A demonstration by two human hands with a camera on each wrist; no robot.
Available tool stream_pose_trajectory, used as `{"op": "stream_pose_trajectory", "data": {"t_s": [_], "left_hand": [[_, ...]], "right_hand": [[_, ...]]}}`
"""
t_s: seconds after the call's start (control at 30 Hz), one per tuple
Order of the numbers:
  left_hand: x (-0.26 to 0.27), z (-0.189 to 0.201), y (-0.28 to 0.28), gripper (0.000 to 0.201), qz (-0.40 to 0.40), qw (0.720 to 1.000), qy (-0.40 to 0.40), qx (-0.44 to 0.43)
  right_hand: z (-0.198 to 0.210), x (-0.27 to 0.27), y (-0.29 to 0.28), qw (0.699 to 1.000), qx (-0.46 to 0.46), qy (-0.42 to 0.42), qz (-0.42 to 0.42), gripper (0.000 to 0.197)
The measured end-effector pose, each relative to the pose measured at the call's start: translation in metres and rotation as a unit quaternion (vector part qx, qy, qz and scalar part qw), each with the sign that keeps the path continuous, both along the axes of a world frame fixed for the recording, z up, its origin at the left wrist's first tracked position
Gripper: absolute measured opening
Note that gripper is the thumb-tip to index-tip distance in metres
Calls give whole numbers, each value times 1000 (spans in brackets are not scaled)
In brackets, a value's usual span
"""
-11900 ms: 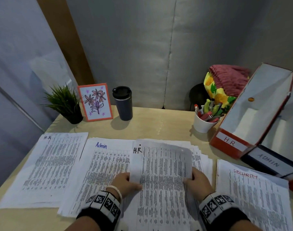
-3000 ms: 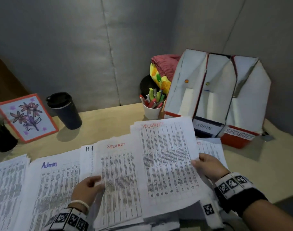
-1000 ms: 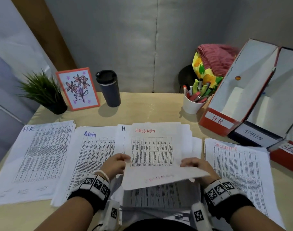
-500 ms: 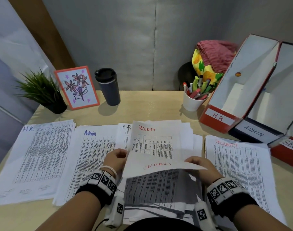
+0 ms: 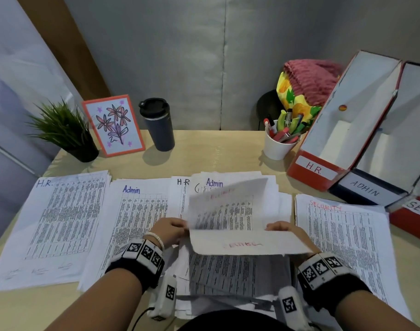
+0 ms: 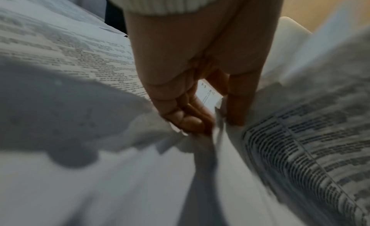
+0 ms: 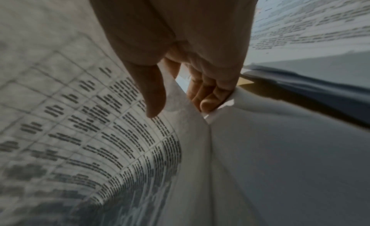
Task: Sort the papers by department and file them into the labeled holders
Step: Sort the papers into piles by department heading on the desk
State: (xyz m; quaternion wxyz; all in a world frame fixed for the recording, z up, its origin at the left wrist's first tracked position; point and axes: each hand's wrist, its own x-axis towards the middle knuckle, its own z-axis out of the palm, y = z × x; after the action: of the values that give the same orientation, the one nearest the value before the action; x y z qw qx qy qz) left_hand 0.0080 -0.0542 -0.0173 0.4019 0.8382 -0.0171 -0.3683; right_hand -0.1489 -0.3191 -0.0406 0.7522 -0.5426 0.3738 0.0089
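Head view: left hand (image 5: pixel 168 231) and right hand (image 5: pixel 286 231), knuckles up, each pinching a side of the folded-back sheets (image 5: pixel 240 242).

L hand (image 5: pixel 169 231) & R hand (image 5: pixel 284 231) pinching (thumbs opposing fingers).

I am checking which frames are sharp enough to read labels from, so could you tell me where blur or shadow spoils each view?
Head view: the lifted sheet is motion-blurred, its red heading unreadable, while the HR holder label stays crisp. Left wrist view: paper smeared, dark shadow beneath the left hand. Right wrist view: dim, print near the right hand streaked, corners bent by the wide lens.
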Motion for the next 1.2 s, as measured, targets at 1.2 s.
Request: {"op": "stream_pose_trajectory", "data": {"t_s": [1.2], "left_hand": [[-39, 65, -31, 34, 68, 957, -227, -170]], "right_hand": [[91, 11, 25, 967, -222, -105, 66, 39]]}}
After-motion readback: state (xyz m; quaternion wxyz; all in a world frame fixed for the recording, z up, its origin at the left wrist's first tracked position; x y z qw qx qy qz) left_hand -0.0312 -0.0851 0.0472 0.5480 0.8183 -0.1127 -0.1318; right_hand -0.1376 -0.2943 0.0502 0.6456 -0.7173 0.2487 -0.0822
